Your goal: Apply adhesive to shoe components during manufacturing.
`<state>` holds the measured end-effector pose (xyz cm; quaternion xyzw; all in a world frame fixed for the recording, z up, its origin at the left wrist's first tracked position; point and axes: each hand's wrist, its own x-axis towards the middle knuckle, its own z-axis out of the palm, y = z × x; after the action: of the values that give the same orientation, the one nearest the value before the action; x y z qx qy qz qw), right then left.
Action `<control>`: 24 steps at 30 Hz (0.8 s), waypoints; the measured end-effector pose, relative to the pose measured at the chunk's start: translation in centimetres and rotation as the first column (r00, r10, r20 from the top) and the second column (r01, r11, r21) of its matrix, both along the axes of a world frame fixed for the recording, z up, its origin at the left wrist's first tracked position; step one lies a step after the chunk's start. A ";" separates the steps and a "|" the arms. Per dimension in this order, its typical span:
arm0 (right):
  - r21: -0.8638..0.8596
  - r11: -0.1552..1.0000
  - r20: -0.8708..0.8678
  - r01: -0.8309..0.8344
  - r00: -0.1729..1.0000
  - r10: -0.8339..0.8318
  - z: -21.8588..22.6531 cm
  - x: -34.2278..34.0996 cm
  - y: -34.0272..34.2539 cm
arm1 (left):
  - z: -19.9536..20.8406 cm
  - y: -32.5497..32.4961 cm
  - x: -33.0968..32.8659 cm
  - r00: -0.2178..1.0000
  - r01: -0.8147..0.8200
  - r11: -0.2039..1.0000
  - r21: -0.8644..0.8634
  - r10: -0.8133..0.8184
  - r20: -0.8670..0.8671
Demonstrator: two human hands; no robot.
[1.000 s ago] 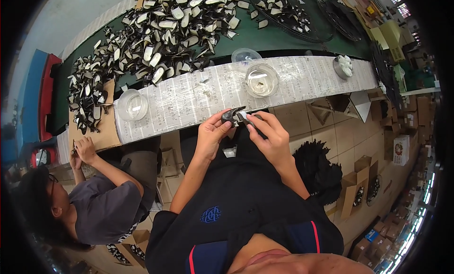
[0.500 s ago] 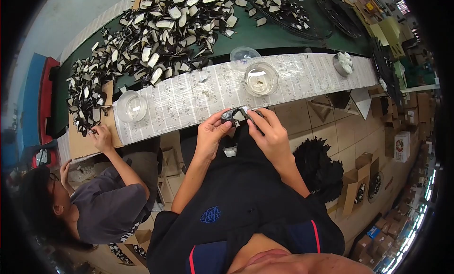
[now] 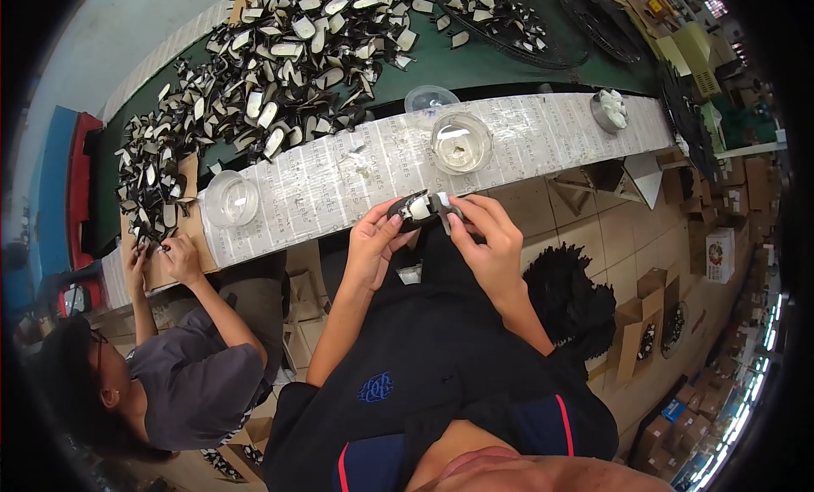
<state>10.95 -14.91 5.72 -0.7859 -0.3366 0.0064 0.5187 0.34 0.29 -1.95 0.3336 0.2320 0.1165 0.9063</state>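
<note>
In front of my chest, above my lap, my left hand [image 3: 373, 239] pinches a small black piece with a white face [image 3: 417, 209], much like the ones in the heap. My right hand [image 3: 492, 244] has thumb and fingers closed on a dark strip [image 3: 446, 219] at that piece's right end. Whether the strip is part of the piece I cannot tell. A whitish bit shows at the strip's top. Beyond my hands, a clear round tub [image 3: 462, 144] with a little residue inside stands on the paper-covered bench edge [image 3: 543, 140].
A big heap of black-and-white pieces [image 3: 280, 76] covers the green tabletop [image 3: 398, 81]. Another clear tub [image 3: 231, 199], a clear lid [image 3: 431, 99] and a metal cup of white balls [image 3: 609, 110] stand nearer. At left, a co-worker's hand [image 3: 182, 259] handles pieces over cardboard.
The piece has turned in my fingers, so more of its white face shows. My right fingers have shifted slightly around the strip. The co-worker's second hand has come up to the cardboard.
</note>
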 end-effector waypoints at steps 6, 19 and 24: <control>0.035 0.994 0.020 -0.103 0.995 0.102 -0.2 -0.8 0.6 | 0.0 -0.1 0.1 1.000 0.006 1.000 -0.011 -0.006 -0.003; -0.037 0.994 0.141 -0.099 0.985 0.103 -1.1 -1.2 0.5 | 0.5 -0.1 0.2 1.000 -0.016 1.000 -0.013 0.016 0.006; -0.072 0.996 0.182 -0.051 0.981 0.063 -0.8 -1.1 0.1 | 0.3 -0.2 0.1 1.000 -0.013 1.000 0.002 0.013 0.004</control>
<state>9.88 -14.81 4.91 -0.7900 -0.4050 -0.0403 0.4585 0.46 0.07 -1.60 0.3326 0.2322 0.1234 0.9057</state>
